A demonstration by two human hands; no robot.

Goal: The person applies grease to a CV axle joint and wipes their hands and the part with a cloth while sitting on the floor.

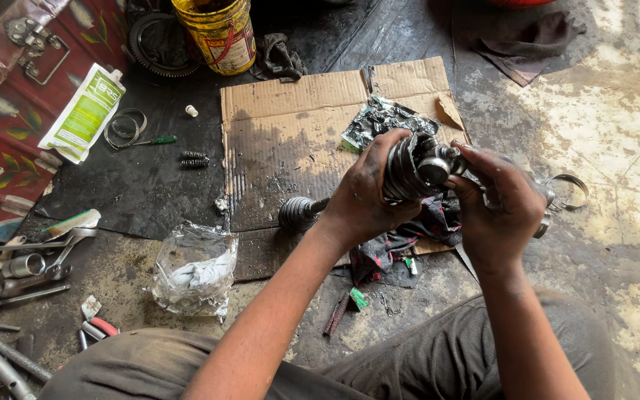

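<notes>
While the left hand (364, 196) wraps closed around a black ribbed rubber boot (403, 172) near the middle of the frame, the right hand (501, 204) curls its fingers around the shiny metal joint (435, 167) at the boot's end. A shaft (301, 211) runs from the boot down-left over a greasy sheet of cardboard (290, 118). A metal ring clamp (568, 191) lies just right of the right hand. At upper left sit a yellow bucket (220, 33) and a green-and-white pouch (83, 112); wrenches (24, 270) lie at lower left.
</notes>
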